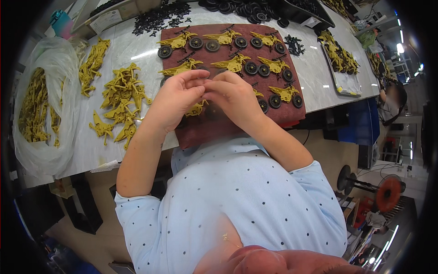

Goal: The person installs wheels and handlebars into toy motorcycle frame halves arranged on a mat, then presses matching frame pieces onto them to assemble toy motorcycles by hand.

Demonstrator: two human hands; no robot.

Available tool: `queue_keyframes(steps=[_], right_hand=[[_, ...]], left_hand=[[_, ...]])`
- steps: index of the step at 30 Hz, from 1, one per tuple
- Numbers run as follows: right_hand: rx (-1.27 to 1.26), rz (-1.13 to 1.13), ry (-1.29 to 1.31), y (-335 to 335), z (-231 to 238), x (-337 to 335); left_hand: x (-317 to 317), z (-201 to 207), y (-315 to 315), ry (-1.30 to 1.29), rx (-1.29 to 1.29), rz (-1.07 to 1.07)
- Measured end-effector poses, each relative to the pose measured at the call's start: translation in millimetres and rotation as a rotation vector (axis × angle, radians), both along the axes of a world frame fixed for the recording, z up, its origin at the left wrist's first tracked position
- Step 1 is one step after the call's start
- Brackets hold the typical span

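Note:
My left hand (pixel 180 97) and my right hand (pixel 233 98) meet over the near part of a dark red mat (pixel 196 137). Their fingertips are bent and pressed together; whatever is between them is too small or hidden to name. Rows of yellow toy motorbike bodies (pixel 178 41) lie on the mat, with black wheels (pixel 251 67) beside or against them and thin black handlebar-like parts (pixel 185 57) at their tops. My hands and wrists cover some bikes in the nearest row. One yellow body (pixel 196 109) shows just below my fingers.
Left of the mat lies a pile of yellow parts (pixel 125 89), beside a clear plastic bag (pixel 43 109) of more. Small black parts (pixel 159 20) and black wheels (pixel 260 16) are heaped at the back. A tray (pixel 340 82) with yellow-and-black pieces stands right. A blue bin (pixel 362 123) sits below the table's right edge.

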State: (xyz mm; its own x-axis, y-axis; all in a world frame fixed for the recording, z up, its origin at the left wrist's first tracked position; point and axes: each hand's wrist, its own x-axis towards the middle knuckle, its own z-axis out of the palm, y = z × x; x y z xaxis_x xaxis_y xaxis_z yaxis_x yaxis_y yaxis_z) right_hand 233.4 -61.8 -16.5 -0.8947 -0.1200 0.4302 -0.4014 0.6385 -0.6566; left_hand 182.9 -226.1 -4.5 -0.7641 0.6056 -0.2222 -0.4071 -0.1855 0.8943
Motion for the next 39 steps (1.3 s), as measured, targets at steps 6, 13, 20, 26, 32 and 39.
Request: queue_keyframes(steps=[6, 13, 20, 26, 32, 39], right_hand=[[0.018, -0.017, -0.086, 13.8, -4.0, -34.3], [0.365, 0.152, -0.448, 10.1, -9.9, -50.7], [0.369, 0.091, -0.549, 5.3, -1.6, -51.4], [0.313, 0.116, -0.626, 12.2, -3.0, -51.6], [0.35, 0.202, -0.67, 11.4, 7.0, -50.4], [0.23, 0.213, -0.56, 12.3, 1.5, -49.8]], left_hand=[[-20.3, -20.4, -18.6, 0.088, -0.085, 0.135], [17.4, -30.0, -23.4, 0.962, -0.833, 0.155], [21.1, -39.1, -19.8, 1.052, -0.879, 0.207], [20.0, -39.6, -16.2, 1.068, -0.887, 0.22], [21.4, -40.4, -16.1, 1.092, -0.884, 0.236], [21.9, -43.5, -16.7, 1.123, -0.877, 0.228]])
